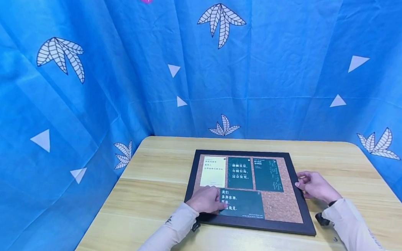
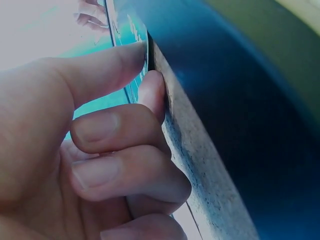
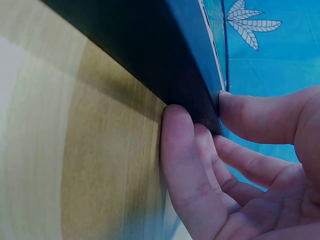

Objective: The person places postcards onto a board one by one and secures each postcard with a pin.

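Note:
A cork board with a black frame lies flat on the wooden table. Low on its cork lies a wide dark green card with white writing. My left hand pinches this card's left end, the thumb on its face and the index fingertip at its edge; the other fingers curl over the cork. At the board's right side, my right hand grips the black frame, with the thumb on top and the fingers against the outer side and lower edge.
Above the wide card, a cream card and two upright green cards, one in the middle and one on the right, sit in a row on the board. A blue patterned curtain hangs behind the table.

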Available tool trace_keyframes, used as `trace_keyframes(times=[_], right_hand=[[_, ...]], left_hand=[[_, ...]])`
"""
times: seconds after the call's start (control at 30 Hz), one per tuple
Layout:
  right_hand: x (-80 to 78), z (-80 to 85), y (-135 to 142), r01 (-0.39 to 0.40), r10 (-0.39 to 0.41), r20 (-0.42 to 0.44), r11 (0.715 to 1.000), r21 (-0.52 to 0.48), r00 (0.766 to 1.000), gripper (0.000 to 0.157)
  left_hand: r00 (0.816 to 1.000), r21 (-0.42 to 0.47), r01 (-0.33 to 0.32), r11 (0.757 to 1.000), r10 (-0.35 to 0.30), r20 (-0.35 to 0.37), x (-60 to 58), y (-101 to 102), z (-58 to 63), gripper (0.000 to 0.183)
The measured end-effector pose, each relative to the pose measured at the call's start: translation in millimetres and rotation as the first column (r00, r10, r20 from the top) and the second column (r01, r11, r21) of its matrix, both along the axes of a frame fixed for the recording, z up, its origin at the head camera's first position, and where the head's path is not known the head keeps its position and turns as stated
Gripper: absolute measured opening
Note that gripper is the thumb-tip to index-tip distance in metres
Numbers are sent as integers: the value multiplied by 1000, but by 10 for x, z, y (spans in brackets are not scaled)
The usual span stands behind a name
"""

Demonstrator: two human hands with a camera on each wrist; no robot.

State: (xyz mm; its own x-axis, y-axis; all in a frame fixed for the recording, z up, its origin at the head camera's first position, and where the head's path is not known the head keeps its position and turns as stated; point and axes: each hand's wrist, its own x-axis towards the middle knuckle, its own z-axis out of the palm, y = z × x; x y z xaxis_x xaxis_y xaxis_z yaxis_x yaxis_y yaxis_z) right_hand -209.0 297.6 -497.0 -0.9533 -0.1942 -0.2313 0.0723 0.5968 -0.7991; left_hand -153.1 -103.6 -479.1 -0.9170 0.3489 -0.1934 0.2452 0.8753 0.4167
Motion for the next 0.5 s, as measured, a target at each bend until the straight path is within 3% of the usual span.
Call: trace_keyframes(times=[0.5], right_hand=[[8,0,3,1,-1,6,1000,-7,1000,52]], left_hand=[[1000,11,21,1000,-21,3,13,8,31,47]])
